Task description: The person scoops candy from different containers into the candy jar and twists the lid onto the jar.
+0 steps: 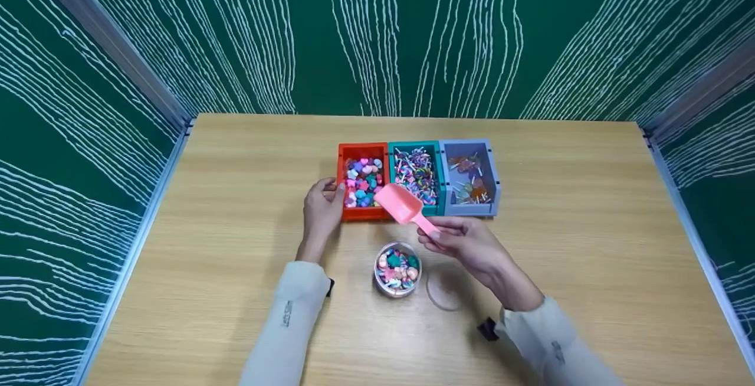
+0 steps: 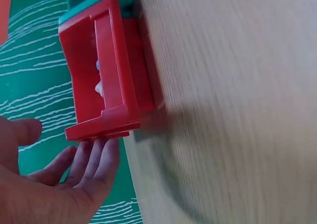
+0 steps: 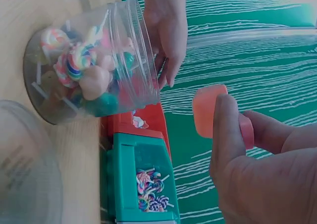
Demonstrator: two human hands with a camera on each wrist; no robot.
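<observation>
My right hand [image 1: 472, 250] pinches the handle of a pink scoop [image 1: 399, 203] between thumb and fingers. The scoop's bowl looks bare and hangs above the front of the red bin [image 1: 367, 215] and the teal bin [image 1: 414, 144]. Along the red bin's left side lies my left hand [image 1: 322, 208], its straight fingertips touching that wall and the thumb held apart in the left wrist view. Colorful star- and heart-like beads [image 1: 363, 182] fill the red bin. A clear jar [image 3: 44, 112] below the scoop holds mixed beads and tiny lollipops [image 3: 80, 60].
The teal bin holds small swirled lollipops [image 1: 416, 173]. Joined to its right, a grey bin [image 1: 494, 200] has translucent lollipop pieces [image 1: 469, 176] inside. A clear round lid [image 1: 446, 289] lies right of the jar on the wooden table [image 1: 194, 256]. Green walls [image 1: 312, 38] enclose the table's back and sides.
</observation>
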